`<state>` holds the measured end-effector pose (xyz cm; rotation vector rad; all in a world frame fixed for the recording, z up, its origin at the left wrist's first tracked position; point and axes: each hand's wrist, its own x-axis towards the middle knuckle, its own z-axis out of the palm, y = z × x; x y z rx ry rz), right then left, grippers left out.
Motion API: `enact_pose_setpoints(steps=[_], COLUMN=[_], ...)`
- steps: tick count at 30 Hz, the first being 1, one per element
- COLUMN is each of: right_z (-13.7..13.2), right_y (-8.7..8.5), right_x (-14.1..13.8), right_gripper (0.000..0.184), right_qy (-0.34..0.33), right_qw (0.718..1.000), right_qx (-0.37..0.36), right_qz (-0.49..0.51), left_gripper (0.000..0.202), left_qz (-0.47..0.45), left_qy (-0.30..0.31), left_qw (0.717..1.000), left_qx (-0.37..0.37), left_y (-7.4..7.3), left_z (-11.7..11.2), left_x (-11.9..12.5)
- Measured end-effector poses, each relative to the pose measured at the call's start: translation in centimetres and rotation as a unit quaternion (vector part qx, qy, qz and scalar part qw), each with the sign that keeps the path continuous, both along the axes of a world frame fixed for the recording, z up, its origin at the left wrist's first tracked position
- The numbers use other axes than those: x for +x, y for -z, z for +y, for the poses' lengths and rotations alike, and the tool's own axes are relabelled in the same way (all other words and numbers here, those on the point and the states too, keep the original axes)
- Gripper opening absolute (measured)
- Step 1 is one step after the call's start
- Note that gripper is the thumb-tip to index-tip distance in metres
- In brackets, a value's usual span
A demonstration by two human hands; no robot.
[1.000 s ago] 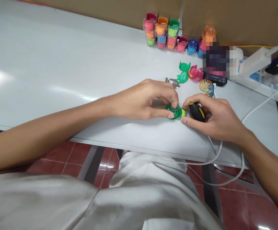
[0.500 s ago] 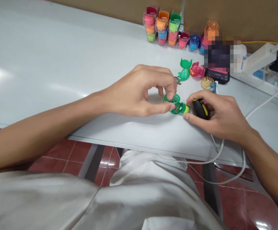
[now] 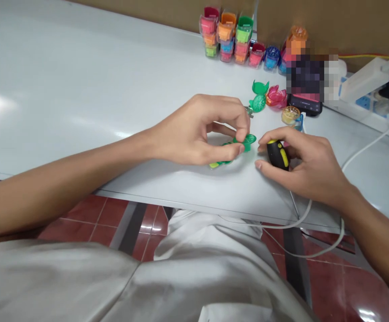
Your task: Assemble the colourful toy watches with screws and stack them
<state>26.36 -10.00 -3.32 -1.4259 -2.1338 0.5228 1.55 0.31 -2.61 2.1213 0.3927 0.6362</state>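
My left hand [image 3: 197, 129] pinches a green translucent plastic part [image 3: 244, 142] between thumb and fingers. A yellow-tipped green piece [image 3: 219, 163] sticks out below that hand, partly hidden by it. My right hand [image 3: 301, 166] grips a black-and-yellow screwdriver handle [image 3: 277, 154], and its shaft does not show. A small gap separates the screwdriver from the green part. Just beyond my left fingers lie small metal pieces [image 3: 248, 110], next to a green cup-shaped part [image 3: 260, 87], a green disc [image 3: 258, 103], a pink part [image 3: 276, 97] and a round yellowish part [image 3: 290, 115].
Stacks of colourful plastic parts [image 3: 226, 35] stand along the wall on the white table [image 3: 80, 80]. A phone [image 3: 305, 107] lies at the back right, partly blurred out. A power strip [image 3: 365, 98] and white cable [image 3: 358, 152] lie to the right. The table's front edge [image 3: 181, 201] runs below my hands.
The green part has come away from the screwdriver and moved left with my left hand. The screwdriver now stands apart from it, in my right hand.
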Motion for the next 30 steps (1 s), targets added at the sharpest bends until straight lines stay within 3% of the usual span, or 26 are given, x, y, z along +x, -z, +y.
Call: enact_pose_setpoints(steps=[3, 6, 10, 18, 24, 30], right_z=[0.3, 0.4, 0.3, 0.4, 0.5, 0.6], right_y=[0.2, 0.3, 0.7, 0.8, 0.7, 0.8], right_x=[-0.2, -0.7, -1.3, -1.3, -1.3, -1.2], right_gripper=[0.034, 0.046, 0.047, 0.023, 0.037, 0.027], right_qy=[0.000, -0.040, -0.072, -0.019, -0.002, -0.021], right_qw=[1.000, 0.998, 0.990, 0.998, 0.997, 0.998], right_qx=[0.014, -0.004, -0.034, -0.008, -0.028, -0.007], right_qz=[-0.009, -0.047, -0.113, -0.051, -0.070, -0.062], left_gripper=[0.011, 0.018, 0.010, 0.009, 0.013, 0.014], left_qz=[0.006, 0.056, 0.106, 0.132, 0.121, 0.113], left_qy=[0.008, 0.008, 0.018, 0.025, 0.027, 0.036], left_qw=[0.999, 0.992, 0.978, 0.973, 0.976, 0.975], left_qx=[0.037, 0.115, 0.180, 0.186, 0.179, 0.187], left_y=[-0.8, -2.0, -2.7, -1.9, -1.2, -0.7], left_z=[0.1, 0.1, -0.2, -0.2, -0.3, -0.2], left_x=[-0.2, -0.6, -1.1, -1.0, -0.6, -0.5])
